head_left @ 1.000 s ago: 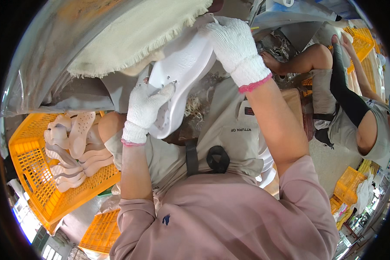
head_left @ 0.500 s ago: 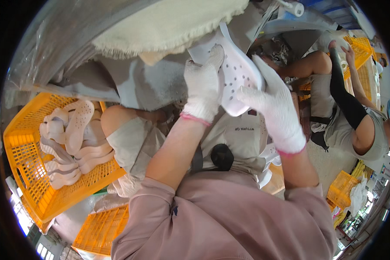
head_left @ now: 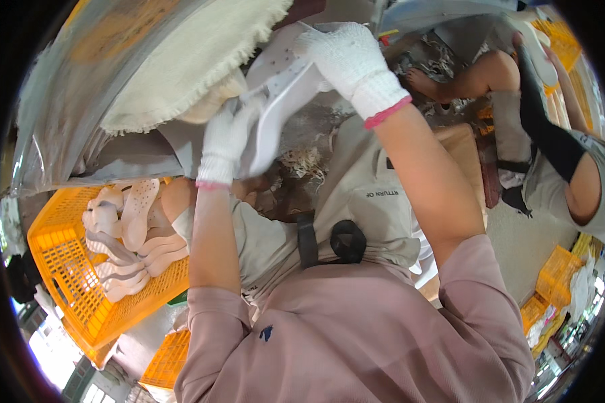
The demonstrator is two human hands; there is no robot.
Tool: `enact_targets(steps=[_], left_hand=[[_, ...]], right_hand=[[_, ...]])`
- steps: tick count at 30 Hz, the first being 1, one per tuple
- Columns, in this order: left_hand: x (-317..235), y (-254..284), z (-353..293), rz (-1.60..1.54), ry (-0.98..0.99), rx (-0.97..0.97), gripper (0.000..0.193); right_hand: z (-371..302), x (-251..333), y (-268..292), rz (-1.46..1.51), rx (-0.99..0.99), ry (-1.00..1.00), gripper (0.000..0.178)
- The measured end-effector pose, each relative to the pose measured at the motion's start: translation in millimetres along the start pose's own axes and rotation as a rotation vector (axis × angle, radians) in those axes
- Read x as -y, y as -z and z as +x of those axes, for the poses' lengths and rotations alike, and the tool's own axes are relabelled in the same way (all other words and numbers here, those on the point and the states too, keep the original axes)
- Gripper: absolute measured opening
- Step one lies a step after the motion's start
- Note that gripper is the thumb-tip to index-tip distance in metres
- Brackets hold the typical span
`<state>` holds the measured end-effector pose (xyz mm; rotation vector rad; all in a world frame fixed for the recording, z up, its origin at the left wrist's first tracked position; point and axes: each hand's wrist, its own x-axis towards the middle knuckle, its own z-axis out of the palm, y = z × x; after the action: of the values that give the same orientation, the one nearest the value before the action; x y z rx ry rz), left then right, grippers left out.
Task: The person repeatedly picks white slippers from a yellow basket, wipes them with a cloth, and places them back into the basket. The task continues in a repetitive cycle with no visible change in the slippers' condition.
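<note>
A white foam shoe sole dotted with small holes is held tilted between my two gloved hands. My left hand, in a white knit glove, grips its left edge, the fingertips partly hidden by the sole. Bent over its far end is my right hand, gloved the same way, with the fingers curled round the edge. Just left of the sole stands a round cream cloth wheel with a frayed rim. The sole's far end lies close to that rim; whether they touch I cannot tell.
An orange plastic crate at the left holds several white soles. A grey metal housing surrounds the wheel. Pale scraps lie beneath my hands. Another person's leg and black-sleeved arm are at the right.
The sole has moved left and turned to lean beside the cloth wheel. My left hand went left and down; my right hand rose to the sole's far end.
</note>
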<state>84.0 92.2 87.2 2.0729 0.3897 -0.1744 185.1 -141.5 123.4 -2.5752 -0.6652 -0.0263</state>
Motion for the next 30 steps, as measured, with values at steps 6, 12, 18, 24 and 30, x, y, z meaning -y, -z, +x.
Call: enact_targets(steps=[6,12,18,24,30], left_hand=[[-46,-70,-31,-0.746,0.231,0.063,0.043],[-52,-81,12,-1.072,0.223,0.218,0.042],[-12,-55,-50,-2.078,-0.288,0.774,0.053],[18,-43,27,-1.465,0.132,-0.146,0.047],[28,-56,7,-1.515,-0.102,0.288,0.055]], right_hand=[[-24,59,38,0.296,-0.105,-0.147,0.054],[-107,59,66,-0.488,-0.067,0.486,0.047],[-142,121,37,-0.271,0.132,0.473,0.058],[-85,133,-18,-0.095,0.001,0.131,0.06],[-99,122,-25,0.009,-0.285,0.126,0.027]])
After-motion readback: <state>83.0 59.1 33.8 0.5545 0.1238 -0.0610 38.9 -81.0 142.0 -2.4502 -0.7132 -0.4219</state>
